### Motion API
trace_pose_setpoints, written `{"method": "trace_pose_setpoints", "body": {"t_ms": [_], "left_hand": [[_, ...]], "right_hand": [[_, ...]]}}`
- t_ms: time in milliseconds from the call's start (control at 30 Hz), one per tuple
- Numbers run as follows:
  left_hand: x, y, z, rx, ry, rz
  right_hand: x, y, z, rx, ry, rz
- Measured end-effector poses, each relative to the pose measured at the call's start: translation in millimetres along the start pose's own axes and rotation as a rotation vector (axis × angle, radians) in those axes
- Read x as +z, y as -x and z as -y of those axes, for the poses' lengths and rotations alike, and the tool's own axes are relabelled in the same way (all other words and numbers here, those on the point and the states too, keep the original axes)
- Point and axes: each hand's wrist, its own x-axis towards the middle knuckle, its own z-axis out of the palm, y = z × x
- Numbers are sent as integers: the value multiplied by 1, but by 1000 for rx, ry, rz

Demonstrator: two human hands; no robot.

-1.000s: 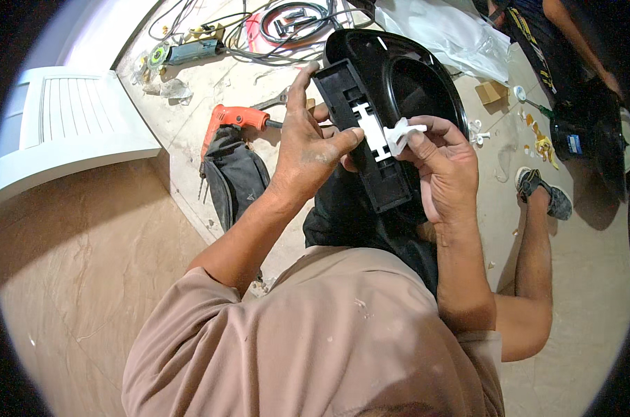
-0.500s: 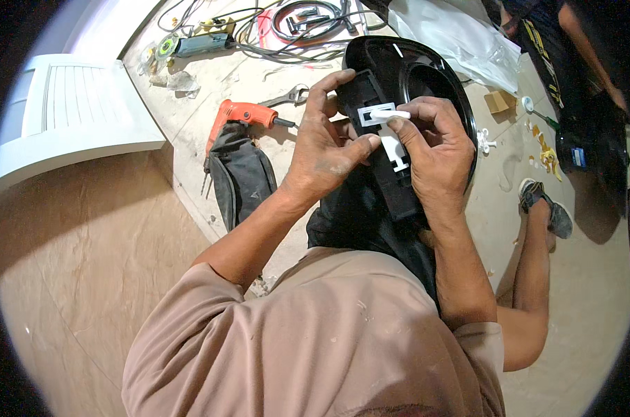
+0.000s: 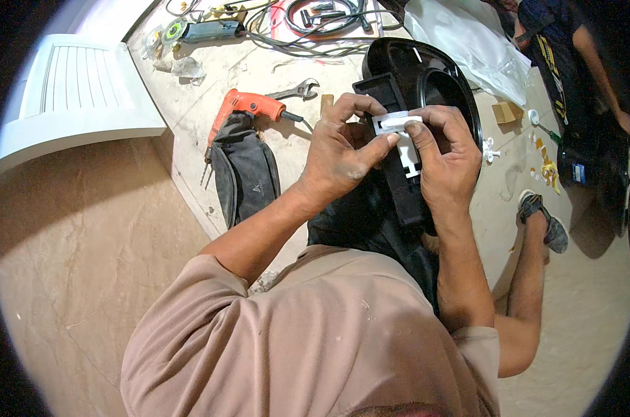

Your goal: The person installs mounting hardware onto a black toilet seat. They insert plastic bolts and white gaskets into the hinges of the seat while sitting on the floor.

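A small white plastic fitting (image 3: 397, 123) with a rectangular frame end is pinched between my two hands. My left hand (image 3: 339, 153) holds its left end with thumb and index finger. My right hand (image 3: 450, 156) grips its right end the same way. A white stem (image 3: 408, 161) runs below it, over a long matte-black strip (image 3: 386, 92). Behind the strip is a glossy black rounded shell (image 3: 443, 76), which rests about my lap. My right fingers partly hide the fitting's right end.
On the floor to the left lie an orange drill (image 3: 254, 105), a dark cloth bag (image 3: 244, 170), an adjustable wrench (image 3: 302, 89) and an angle grinder (image 3: 207, 30). Cables (image 3: 263, 43), plastic sheeting (image 3: 471, 52) and a cardboard piece (image 3: 507, 112) lie beyond. Another person (image 3: 593, 62) is far right.
The loose white bar under my right fingers has swung down and now lies along the rectangular frame. Both hands and the black shell sit slightly farther right in view.
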Motion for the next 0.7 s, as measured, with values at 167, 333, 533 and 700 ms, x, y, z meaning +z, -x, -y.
{"method": "trace_pose_setpoints", "body": {"t_ms": [167,333,533,700], "left_hand": [[-3,2,3,-25,-72,66],[2,-1,7,69,-28,-2],[1,-4,8,126,-42,7],[1,-4,11,227,-94,15]], "right_hand": [[-2,-2,0,-8,40,82],[-1,-2,3,-61,122,75],[-13,-13,14,-114,216,157],[-20,-20,22,-164,319,303]]}}
